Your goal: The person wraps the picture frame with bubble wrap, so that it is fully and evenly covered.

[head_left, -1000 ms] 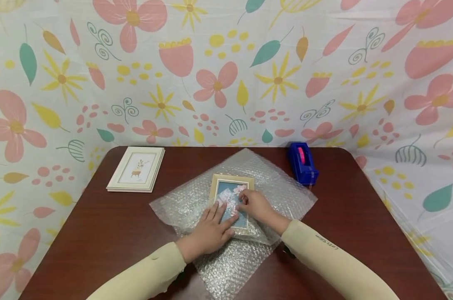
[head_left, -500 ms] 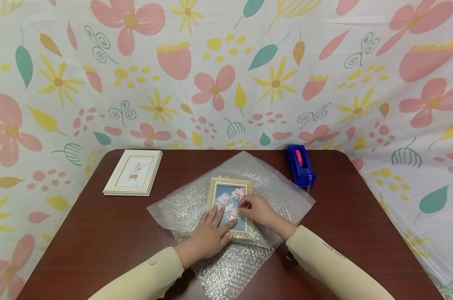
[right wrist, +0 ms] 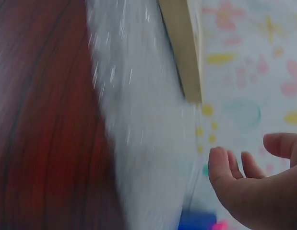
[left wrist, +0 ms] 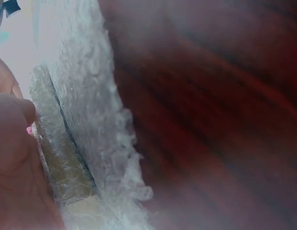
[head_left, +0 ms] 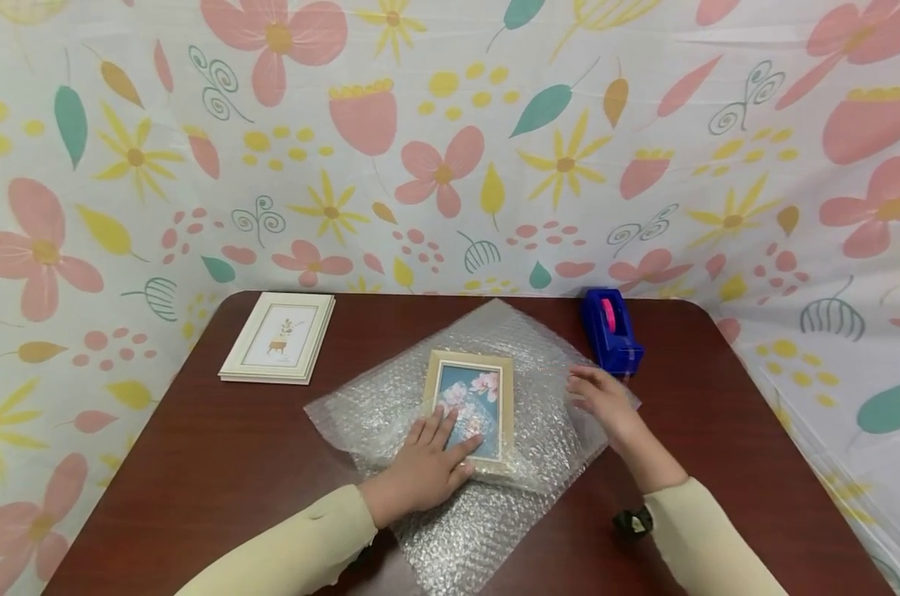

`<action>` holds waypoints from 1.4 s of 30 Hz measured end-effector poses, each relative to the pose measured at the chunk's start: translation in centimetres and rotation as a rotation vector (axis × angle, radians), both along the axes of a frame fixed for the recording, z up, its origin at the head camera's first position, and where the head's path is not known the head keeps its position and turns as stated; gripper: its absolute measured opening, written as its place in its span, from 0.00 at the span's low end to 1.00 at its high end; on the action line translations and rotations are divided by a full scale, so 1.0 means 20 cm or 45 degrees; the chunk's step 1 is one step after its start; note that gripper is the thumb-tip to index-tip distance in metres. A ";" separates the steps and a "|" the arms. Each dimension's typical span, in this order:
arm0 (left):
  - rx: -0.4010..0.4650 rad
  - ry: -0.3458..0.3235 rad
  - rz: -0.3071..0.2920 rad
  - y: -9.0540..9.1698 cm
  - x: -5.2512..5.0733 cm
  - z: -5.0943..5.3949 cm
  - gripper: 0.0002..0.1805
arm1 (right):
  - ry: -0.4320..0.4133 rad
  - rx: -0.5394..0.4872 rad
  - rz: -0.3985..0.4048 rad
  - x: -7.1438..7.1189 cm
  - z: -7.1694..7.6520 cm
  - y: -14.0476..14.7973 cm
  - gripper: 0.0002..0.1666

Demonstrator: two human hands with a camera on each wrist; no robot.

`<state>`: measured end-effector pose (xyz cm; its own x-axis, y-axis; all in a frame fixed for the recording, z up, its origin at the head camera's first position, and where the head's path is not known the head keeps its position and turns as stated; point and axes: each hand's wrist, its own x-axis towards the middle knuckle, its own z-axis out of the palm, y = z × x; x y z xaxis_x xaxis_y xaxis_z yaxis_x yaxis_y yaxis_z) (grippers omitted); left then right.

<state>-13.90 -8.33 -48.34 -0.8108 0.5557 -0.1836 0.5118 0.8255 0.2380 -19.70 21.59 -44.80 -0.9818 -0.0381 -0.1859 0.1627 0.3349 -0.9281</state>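
Wood-grained table (head_left: 159,480) underlies bubble wrap (head_left: 375,406), left hand (head_left: 423,470) splayed on rectangular frame (head_left: 488,414), right hand (head_left: 608,406) seemingly relaxed

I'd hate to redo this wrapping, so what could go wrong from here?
The bubble wrap folded over the lower part of the flower-picture frame might spring back if the left hand, which presses there, lifts.

The right hand is over the wrap's right corner, close to the blue tape dispenser, so a careless sweep could bump the dispenser or drag that corner out of place.
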 end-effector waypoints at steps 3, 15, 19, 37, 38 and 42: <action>0.004 -0.009 0.001 0.00 0.00 -0.01 0.28 | -0.034 -0.037 -0.049 0.02 0.00 0.12 0.33; -0.028 0.014 0.015 0.01 0.01 0.01 0.28 | -0.077 0.066 0.140 -0.19 0.03 0.11 0.36; -0.019 0.003 0.013 0.01 0.00 0.01 0.28 | -0.104 0.147 0.178 -0.33 0.04 0.07 0.34; -0.056 0.023 0.013 0.02 -0.01 -0.01 0.28 | -0.001 0.679 0.136 -0.67 -0.06 0.01 0.34; -0.056 0.025 0.015 0.02 -0.01 -0.01 0.28 | 0.022 0.676 0.119 -0.67 -0.06 0.00 0.34; -0.052 0.032 0.017 0.01 -0.01 -0.01 0.28 | 0.089 0.670 0.079 -0.66 -0.02 -0.04 0.32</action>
